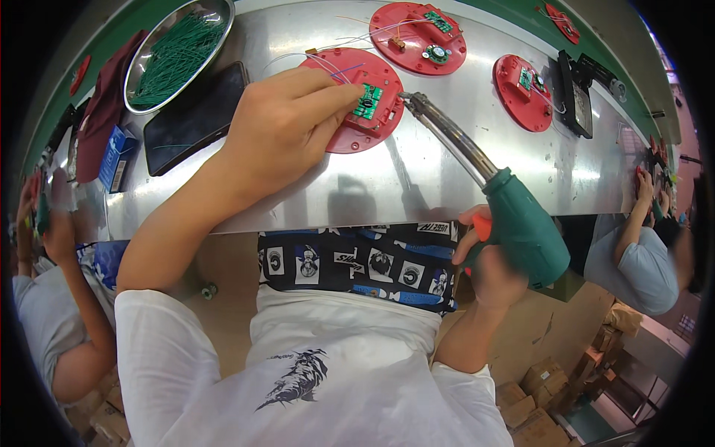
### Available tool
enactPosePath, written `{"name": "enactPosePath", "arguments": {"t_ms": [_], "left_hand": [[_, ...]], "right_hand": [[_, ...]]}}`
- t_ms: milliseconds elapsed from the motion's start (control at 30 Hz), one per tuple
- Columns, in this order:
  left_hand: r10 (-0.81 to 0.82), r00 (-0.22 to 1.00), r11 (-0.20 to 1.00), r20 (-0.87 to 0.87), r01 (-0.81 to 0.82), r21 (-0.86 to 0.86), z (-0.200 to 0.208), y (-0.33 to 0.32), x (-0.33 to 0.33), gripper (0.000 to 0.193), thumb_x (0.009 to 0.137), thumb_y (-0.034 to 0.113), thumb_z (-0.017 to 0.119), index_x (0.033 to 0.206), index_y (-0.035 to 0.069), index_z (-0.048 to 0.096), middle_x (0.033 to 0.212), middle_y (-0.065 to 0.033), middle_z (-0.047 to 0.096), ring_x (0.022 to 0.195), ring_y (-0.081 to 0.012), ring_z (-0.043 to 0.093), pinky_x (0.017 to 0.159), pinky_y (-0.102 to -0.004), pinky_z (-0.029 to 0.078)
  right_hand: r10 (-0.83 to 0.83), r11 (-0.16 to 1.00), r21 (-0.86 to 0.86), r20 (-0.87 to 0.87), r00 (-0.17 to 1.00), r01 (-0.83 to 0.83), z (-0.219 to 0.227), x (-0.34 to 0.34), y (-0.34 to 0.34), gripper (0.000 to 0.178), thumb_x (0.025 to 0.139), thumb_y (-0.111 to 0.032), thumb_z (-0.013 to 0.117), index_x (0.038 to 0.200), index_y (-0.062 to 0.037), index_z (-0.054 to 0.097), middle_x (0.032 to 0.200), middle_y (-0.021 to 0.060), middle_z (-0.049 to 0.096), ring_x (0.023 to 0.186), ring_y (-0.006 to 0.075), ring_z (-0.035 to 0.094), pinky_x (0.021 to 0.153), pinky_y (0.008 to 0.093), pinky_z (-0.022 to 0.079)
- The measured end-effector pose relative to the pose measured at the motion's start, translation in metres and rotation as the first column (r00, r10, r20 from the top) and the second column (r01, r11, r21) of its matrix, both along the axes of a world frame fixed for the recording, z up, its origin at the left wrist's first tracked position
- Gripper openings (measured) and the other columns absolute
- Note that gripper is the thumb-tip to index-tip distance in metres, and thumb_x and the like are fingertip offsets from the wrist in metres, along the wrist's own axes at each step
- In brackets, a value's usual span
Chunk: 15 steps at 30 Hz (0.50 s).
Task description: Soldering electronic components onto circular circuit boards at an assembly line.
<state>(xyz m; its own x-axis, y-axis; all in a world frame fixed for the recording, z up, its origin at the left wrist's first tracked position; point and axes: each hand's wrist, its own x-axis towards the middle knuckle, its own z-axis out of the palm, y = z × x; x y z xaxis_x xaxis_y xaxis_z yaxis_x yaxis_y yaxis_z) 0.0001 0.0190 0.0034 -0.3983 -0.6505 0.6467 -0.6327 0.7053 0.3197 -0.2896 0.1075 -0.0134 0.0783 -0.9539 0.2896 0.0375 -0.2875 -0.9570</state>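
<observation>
A red round plastic cover (344,138) lies on the metal bench with a small green circuit board (368,101) mounted in it. My left hand (287,123) rests over the cover's left side, thumb and fingers pinched at the board's edge; whatever they hold is hidden. Thin white and blue wires (348,72) come out beside those fingers. My right hand (491,272) grips a green soldering gun (525,227) with an orange trigger, below the bench edge. The gun's metal tip reaches up to the cover's right rim, close to the board.
Two more red covers (406,63) (509,93) with boards lie farther back and right. On the left are a steel bowl (134,103) of green wires, a black phone or tablet (182,127) and a blue box (115,160). A black stand (575,100) is at right. People work on both sides.
</observation>
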Motion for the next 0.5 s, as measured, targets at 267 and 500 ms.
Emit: {"name": "enactPosePath", "arguments": {"t_ms": [267, 500], "left_hand": [[0.045, 0.995, 0.974, -0.093, -0.023, 0.223, 0.013, -0.002, 0.006, 0.011, 0.083, 0.007, 0.068, 0.092, 0.001, 0.067, 0.084, -0.0138, 0.068, 0.072, -0.0304, 0.066, 0.066, -0.0359, 0.053], [0.013, 0.998, 0.968, -0.058, 0.002, 0.25, 0.002, -0.005, 0.008, 0.009, 0.082, 0.002, 0.067, 0.092, 0.0, 0.066, 0.076, -0.0077, 0.061, 0.054, -0.0158, 0.053, 0.052, -0.027, 0.041]], "right_hand": [[0.073, 0.997, 0.01, -0.013, 0.997, -0.073, -0.003, 0.003, -0.001, 0.056, 0.09, -0.021, 0.064, 0.132, 0.0122, 0.046, 0.101, 0.028, 0.064, 0.052, 0.0219, 0.059, 0.048, 0.0272, 0.047], [0.094, 0.995, 0.029, -0.045, 0.995, -0.092, -0.005, 0.012, 0.004, 0.05, 0.089, -0.015, 0.064, 0.128, 0.0125, 0.051, 0.102, 0.0246, 0.063, 0.059, 0.0226, 0.06, 0.048, 0.028, 0.047]]}}
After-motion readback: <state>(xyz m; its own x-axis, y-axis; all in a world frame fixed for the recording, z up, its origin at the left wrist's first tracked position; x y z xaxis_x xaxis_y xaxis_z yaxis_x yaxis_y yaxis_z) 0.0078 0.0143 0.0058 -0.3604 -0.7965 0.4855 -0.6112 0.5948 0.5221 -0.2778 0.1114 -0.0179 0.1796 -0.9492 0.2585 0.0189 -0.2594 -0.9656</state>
